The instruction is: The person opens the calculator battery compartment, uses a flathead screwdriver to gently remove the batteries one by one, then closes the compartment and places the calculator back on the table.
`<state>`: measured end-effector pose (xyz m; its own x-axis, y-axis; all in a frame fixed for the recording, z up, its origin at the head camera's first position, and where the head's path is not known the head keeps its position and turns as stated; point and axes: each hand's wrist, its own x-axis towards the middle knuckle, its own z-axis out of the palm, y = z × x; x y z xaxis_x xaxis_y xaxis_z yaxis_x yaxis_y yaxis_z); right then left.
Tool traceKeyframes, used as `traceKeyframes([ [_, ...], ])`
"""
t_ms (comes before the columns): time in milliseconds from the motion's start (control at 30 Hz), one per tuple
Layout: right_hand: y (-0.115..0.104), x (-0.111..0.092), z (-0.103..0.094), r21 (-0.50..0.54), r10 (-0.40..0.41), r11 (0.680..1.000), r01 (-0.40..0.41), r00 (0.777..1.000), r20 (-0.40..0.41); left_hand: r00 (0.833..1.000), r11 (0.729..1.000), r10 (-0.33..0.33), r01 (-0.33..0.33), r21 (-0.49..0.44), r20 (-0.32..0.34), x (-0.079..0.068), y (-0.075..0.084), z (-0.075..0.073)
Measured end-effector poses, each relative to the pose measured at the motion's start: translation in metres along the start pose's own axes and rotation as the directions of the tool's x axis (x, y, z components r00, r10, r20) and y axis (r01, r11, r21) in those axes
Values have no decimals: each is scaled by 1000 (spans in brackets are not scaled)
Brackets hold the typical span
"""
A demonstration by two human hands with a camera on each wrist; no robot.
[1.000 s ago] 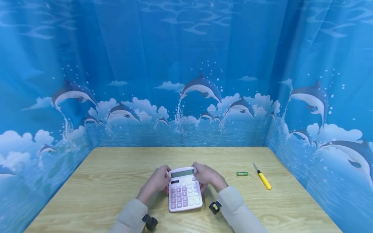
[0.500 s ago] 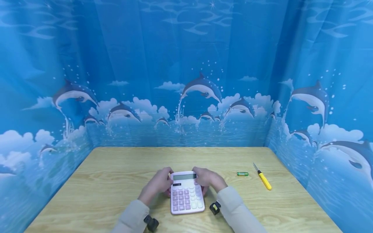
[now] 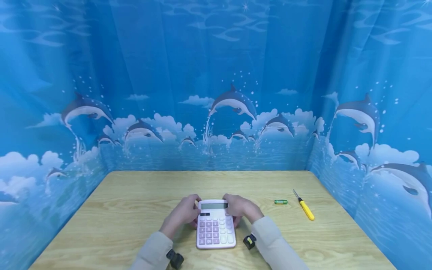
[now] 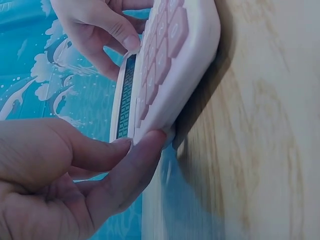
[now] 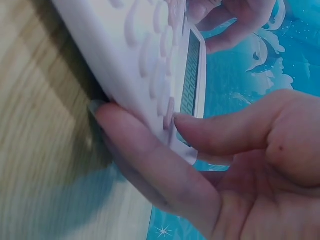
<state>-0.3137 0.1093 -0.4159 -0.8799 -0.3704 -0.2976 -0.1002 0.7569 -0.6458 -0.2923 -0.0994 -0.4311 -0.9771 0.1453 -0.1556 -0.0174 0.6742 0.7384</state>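
A pale pink calculator point(image 3: 216, 228) with mauve and white keys is at the middle of the wooden table, its keys facing up and its display on the far side. My left hand point(image 3: 183, 210) grips its upper left edge, thumb on the face and fingers along the side. On the opposite edge my right hand point(image 3: 242, 208) holds it the same way, thumb beside the display point(image 5: 190, 75). In the left wrist view the calculator's near end sits close over the table, with a shadow beneath. Its underside is hidden.
To the right lie a small green battery point(image 3: 281, 201) and a yellow-handled screwdriver point(image 3: 306, 208) on the table point(image 3: 135, 195). A blue curtain printed with dolphins point(image 3: 233, 101) encloses the back and both sides. Each wrist wears a small black camera point(image 3: 249, 241).
The calculator has shifted slightly toward me and to the right, then turned a little straighter. Both hands keep their hold and moved with it. The battery and screwdriver stay put.
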Motion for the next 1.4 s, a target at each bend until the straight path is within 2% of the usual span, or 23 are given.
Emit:
traceKeyframes([
  [167,1,-2,-2,3,0,1000,0,1000,-28,999,1000,30,-30,2,-10,-2,-1,-2],
  [400,4,-8,-2,14,-3,1000,3,998,-55,1000,1000,28,-28,-4,0,-6,-1,-5],
  [600,11,-19,1,28,-81,996,83,995,-60,998,998,61,-61,-6,13,-11,-2,-3],
  [700,14,-22,5,11,-126,992,127,988,-86,997,997,71,-71,-11,9,-15,-2,-1],
  [900,21,-24,15,19,-163,986,167,979,-126,999,998,44,-45,-49,-30,-17,-6,4],
  [1200,16,-20,16,15,-161,986,165,975,-150,993,996,77,-73,55,-85,-11,-9,2],
  [1400,9,-7,18,-15,-189,982,190,967,-171,987,992,106,-97,76,-123,-7,-14,-6],
])
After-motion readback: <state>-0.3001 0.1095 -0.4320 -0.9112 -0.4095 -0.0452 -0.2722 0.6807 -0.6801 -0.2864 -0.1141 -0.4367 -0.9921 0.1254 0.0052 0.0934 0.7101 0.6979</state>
